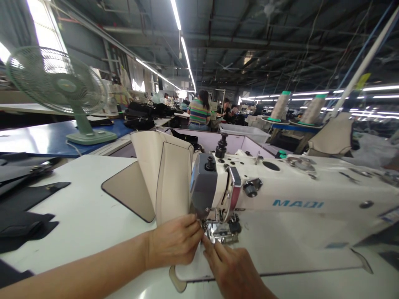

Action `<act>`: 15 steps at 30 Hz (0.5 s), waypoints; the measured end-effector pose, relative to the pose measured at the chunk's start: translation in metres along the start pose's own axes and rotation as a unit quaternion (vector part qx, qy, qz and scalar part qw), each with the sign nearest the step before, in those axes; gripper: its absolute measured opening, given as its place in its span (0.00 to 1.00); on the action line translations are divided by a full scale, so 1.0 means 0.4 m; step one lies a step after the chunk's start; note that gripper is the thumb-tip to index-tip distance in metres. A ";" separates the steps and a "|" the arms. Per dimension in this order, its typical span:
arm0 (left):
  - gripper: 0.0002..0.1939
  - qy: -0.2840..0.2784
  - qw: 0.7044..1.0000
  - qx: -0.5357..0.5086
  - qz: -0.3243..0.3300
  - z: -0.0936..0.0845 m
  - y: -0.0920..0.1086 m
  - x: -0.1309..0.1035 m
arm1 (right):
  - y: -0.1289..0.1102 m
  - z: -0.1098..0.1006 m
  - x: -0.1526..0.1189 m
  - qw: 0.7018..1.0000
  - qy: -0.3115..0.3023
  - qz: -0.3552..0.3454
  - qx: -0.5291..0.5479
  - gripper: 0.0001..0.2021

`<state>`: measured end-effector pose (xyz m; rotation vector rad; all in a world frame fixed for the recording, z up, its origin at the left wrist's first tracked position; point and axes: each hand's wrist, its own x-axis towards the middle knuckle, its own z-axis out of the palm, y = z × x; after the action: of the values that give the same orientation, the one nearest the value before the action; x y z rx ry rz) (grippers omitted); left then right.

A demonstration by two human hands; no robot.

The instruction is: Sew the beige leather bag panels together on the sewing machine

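Blue lettering on the arm of the white sewing machine [296, 187] appears to read "MAQI", its third letter a little unclear. A small blue plate [337, 245] sits lower on the machine, and a label [391, 215] shows at its far right; any print on either is too small to read. The badge [66, 86] at the hub of the green desk fan [82, 120] is likewise illegible.

The beige leather-like workpiece [174, 178], edged in dark trim, stands folded upright just left of the machine's grey head [204, 185], one flap lying on the white tabletop [90, 224]. Its lower end runs behind the left hand [176, 238], whose curled fingers pinch it close beside the metal presser foot [221, 232]. The right hand [233, 265] lies in front of the foot with its fingers partly extended, the index fingertip next to the left hand; whether it grips anything cannot be told.

Dark cut pieces [28, 224] lie at the left of the tabletop. Two pale thread cones [280, 106] with green tips stand beyond the machine at the right. Farther back, a person in a striped top [199, 110] faces away, under strip lights [185, 52].
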<state>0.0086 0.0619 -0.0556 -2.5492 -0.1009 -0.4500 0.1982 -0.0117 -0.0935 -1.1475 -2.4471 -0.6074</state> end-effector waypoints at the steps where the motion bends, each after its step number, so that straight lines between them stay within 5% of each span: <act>1: 0.08 0.002 1.000 -0.002 0.001 -0.001 -0.001 0.001 | 0.000 -0.002 0.001 1.000 -0.002 -0.002 0.001 0.18; 15: 0.13 0.000 0.999 -0.036 -0.018 -0.002 -0.001 -0.006 | 0.066 0.023 -0.041 0.991 0.029 -0.120 -0.047 0.18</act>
<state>0.0060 0.0621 -0.0556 -2.6217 -0.1322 -0.4752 0.2273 -0.0020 -0.1036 -0.8606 -2.5493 -0.8224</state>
